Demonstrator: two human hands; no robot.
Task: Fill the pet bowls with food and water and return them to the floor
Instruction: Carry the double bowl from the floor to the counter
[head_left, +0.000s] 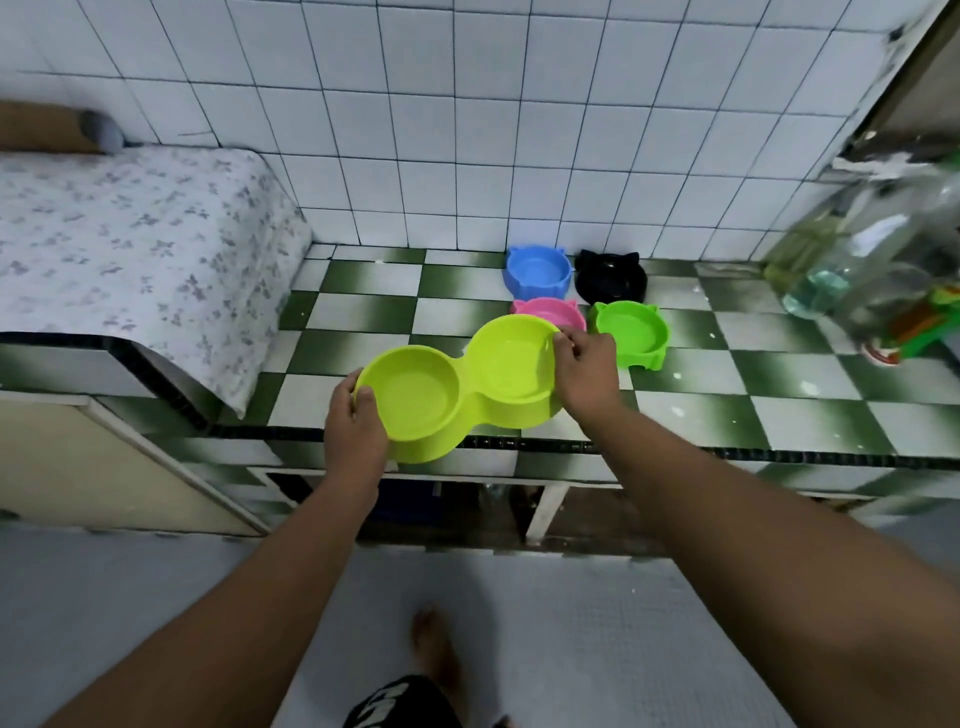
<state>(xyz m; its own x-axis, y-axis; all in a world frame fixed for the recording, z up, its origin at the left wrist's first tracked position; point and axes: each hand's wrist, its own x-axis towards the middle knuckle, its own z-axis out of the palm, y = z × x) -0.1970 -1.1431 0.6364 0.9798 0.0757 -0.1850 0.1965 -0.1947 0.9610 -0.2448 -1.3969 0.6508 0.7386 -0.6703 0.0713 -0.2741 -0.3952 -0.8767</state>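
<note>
A lime-yellow double pet bowl (457, 387) with two round wells, both looking empty, sits over the front edge of the green-and-white checkered counter (779, 374). My left hand (356, 426) grips its near-left end, thumb over the rim. My right hand (587, 371) grips the far-right rim. Behind it stand a blue bowl (537, 270), a black bowl (610, 278), a green bowl (631, 332) and a pink bowl (545, 309) partly hidden by the double bowl.
Clear bottles (852, 249), one holding water, and blurred colourful items stand at the counter's right end. A patterned cloth (130, 244) covers the raised left part. White tiled wall behind. Open shelf space lies under the counter; grey floor and my foot (436, 654) below.
</note>
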